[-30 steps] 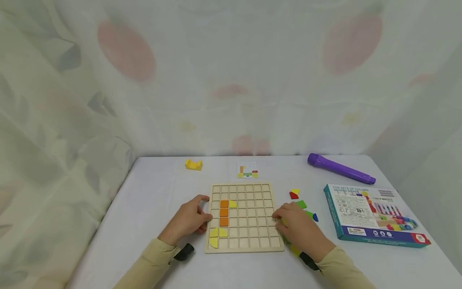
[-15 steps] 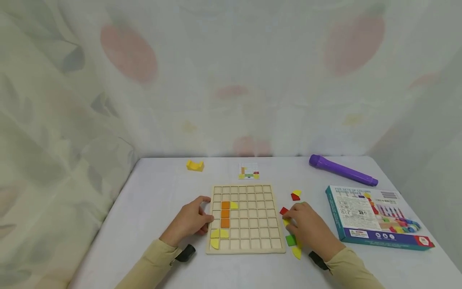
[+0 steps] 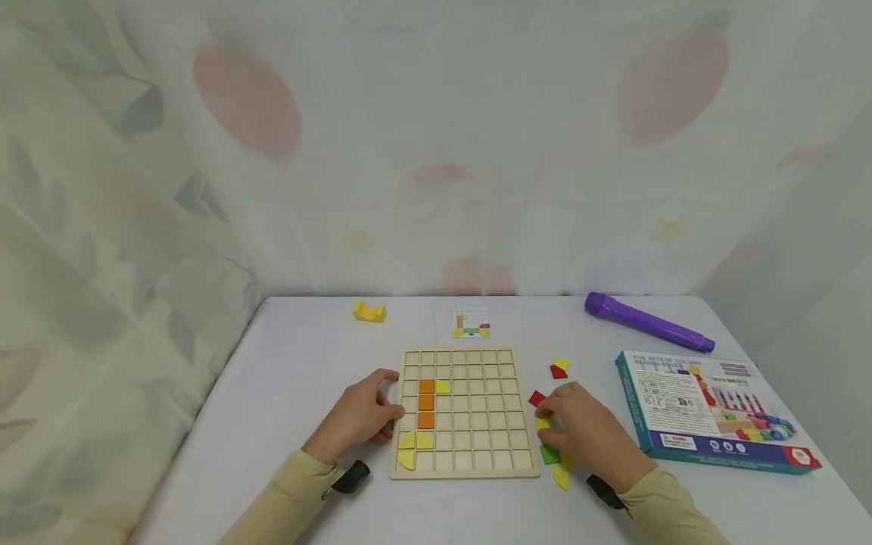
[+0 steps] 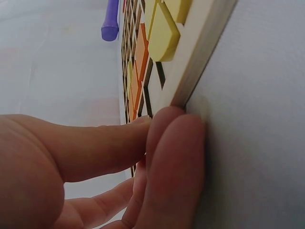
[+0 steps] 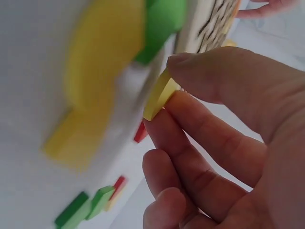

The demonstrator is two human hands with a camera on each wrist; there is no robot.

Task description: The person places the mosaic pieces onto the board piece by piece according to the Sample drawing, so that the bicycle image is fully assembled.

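Observation:
A wooden grid board (image 3: 479,402) lies in the middle of the table. It bears orange squares (image 3: 426,403) and yellow quarter-round pieces (image 3: 406,459) on its left side. My left hand (image 3: 357,416) pinches the board's left edge; in the left wrist view the thumb (image 4: 109,145) lies on its top and fingertips touch its side. To the right of the board, my right hand (image 3: 589,430) pinches a yellow piece (image 5: 159,98) between thumb and fingers, low over the table. That piece is partly hidden by the fingers, so its full outline cannot be told.
Loose pieces lie near my right hand: red (image 3: 537,398), green (image 3: 549,455) and yellow (image 3: 561,478). A small pattern card (image 3: 471,322) and a yellow curved block (image 3: 370,312) are behind the board. A purple stick (image 3: 650,322) and a boxed toy (image 3: 708,409) lie at right.
My right hand has moved a little right from the board's edge, uncovering red, green and yellow pieces. My left hand stays at the board's left edge.

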